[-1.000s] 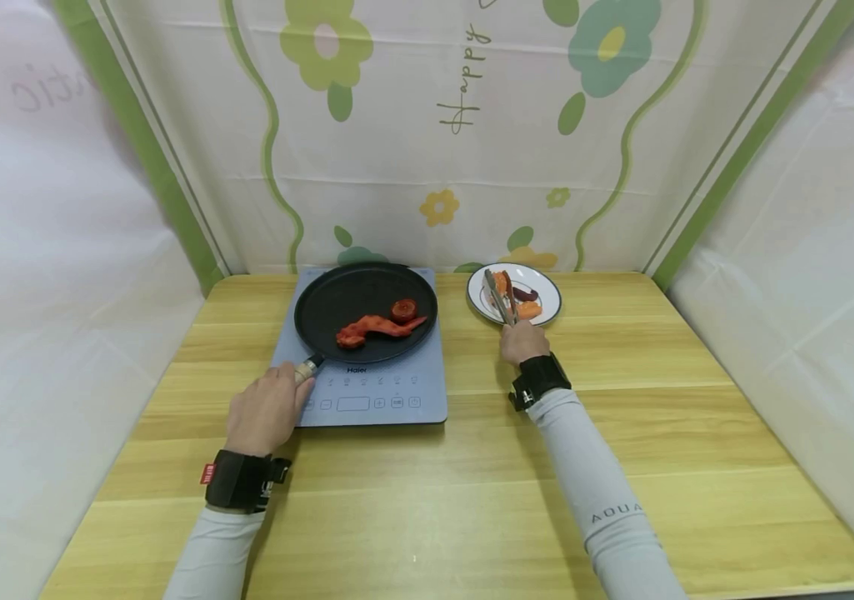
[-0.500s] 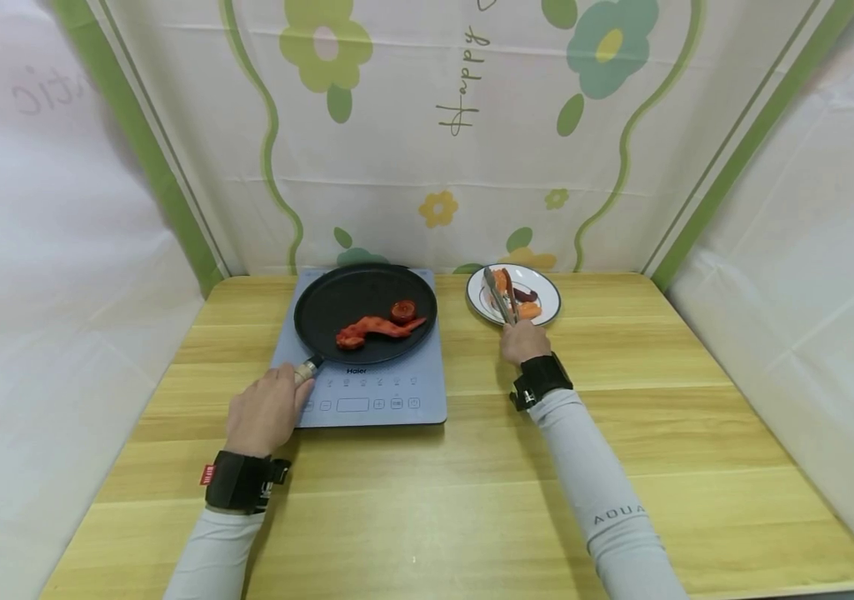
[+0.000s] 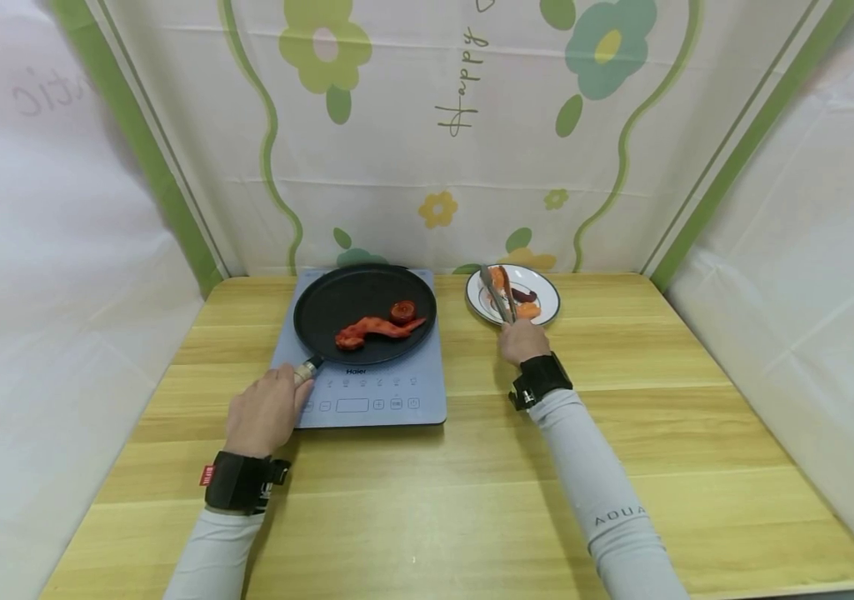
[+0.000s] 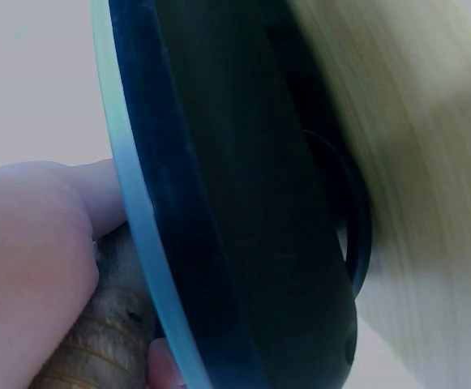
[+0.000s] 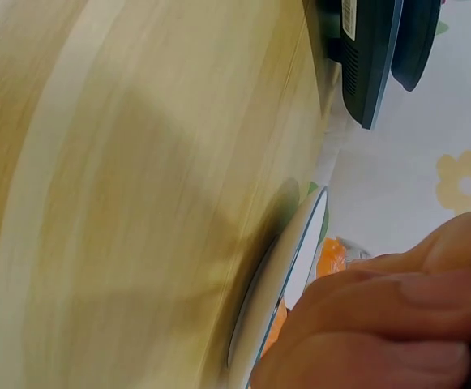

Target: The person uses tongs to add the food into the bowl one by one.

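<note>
My left hand (image 3: 263,410) grips the wood-coloured handle (image 3: 305,372) of a flat black frying pan (image 3: 344,300). In the pan lie a wavy red strip (image 3: 374,327), which looks like bacon, and a round red slice (image 3: 402,312), perhaps tomato. My right hand (image 3: 524,342) holds metal tongs (image 3: 497,298), their tips spread low over a white plate (image 3: 546,292) with a dark rim. Orange pieces (image 3: 528,311) and a dark reddish piece (image 3: 523,296) lie on it. In the right wrist view, curled fingers (image 5: 438,290) hide most of the tongs and food.
Beneath the pan, a light-blue Haier induction cooktop (image 3: 367,411) stands at the back left of the wooden table (image 3: 427,508). A gap of table separates it from the plate. Flower-printed white cloth (image 3: 389,150) walls off the back, with pale sheets at both sides.
The tong tips have shifted very slightly toward the far left of the plate. My left hand, the pan and its food stay as they were.
</note>
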`<state>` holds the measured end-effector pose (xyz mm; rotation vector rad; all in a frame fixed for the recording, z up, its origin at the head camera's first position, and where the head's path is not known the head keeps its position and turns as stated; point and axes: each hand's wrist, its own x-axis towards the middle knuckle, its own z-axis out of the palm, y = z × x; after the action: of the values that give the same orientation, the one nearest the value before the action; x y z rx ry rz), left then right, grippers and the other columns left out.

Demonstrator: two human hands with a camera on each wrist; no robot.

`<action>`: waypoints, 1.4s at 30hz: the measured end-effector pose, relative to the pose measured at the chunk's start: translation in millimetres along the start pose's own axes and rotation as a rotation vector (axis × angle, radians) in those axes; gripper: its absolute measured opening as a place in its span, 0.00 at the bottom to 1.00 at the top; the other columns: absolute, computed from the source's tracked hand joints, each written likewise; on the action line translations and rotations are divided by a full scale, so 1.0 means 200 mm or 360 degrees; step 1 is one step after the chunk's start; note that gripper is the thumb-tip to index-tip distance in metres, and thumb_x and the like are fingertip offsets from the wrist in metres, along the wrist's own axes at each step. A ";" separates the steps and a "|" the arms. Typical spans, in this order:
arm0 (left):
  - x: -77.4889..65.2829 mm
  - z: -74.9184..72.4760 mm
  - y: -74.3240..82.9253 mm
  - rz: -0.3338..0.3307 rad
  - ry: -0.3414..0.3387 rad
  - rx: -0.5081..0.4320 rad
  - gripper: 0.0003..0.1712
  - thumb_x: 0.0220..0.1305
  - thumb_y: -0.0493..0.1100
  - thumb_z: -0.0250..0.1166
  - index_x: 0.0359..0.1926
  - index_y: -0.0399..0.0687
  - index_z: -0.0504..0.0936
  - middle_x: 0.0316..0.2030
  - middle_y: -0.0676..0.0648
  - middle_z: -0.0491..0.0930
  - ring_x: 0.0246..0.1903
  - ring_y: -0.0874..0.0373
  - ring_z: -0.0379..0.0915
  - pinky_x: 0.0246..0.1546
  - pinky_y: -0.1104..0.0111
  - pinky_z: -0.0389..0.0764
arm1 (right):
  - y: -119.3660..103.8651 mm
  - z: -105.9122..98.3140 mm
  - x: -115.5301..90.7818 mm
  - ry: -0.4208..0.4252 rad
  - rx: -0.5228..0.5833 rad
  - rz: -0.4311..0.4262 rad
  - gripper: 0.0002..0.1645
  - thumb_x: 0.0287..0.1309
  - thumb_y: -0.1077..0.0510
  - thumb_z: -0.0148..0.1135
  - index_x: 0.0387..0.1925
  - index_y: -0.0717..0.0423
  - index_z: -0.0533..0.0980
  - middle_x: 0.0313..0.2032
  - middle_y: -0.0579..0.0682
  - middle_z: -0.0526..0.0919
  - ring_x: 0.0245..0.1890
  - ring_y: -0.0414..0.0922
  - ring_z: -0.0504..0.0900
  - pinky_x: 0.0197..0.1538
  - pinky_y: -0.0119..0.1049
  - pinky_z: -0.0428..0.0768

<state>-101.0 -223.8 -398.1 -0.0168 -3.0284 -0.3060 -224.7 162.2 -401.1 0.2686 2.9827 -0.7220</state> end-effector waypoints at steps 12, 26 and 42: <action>0.00 0.00 0.00 0.0002 -0.0002 -0.0006 0.22 0.72 0.58 0.51 0.38 0.41 0.69 0.25 0.44 0.69 0.21 0.52 0.65 0.17 0.64 0.61 | -0.02 -0.02 -0.02 -0.0036 0.0006 -0.0017 0.30 0.73 0.44 0.38 0.32 0.62 0.79 0.36 0.62 0.80 0.35 0.55 0.79 0.34 0.44 0.74; 0.00 0.01 0.00 0.0004 0.0003 -0.0007 0.22 0.72 0.57 0.52 0.37 0.41 0.69 0.24 0.44 0.69 0.21 0.52 0.65 0.17 0.64 0.61 | -0.05 -0.03 -0.03 -0.0057 0.0009 0.0030 0.33 0.73 0.41 0.36 0.38 0.63 0.78 0.41 0.65 0.80 0.40 0.58 0.81 0.36 0.46 0.76; 0.00 0.00 0.00 -0.0012 -0.0010 -0.0011 0.22 0.72 0.58 0.52 0.37 0.42 0.70 0.25 0.44 0.69 0.22 0.52 0.65 0.18 0.64 0.60 | -0.06 -0.02 -0.01 -0.0020 -0.0017 -0.0042 0.28 0.73 0.44 0.39 0.35 0.62 0.75 0.38 0.63 0.79 0.39 0.56 0.79 0.37 0.45 0.75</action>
<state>-101.0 -224.0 -398.3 -0.0070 -3.0346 -0.3173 -224.7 153.8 -391.4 0.2236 2.9829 -0.7072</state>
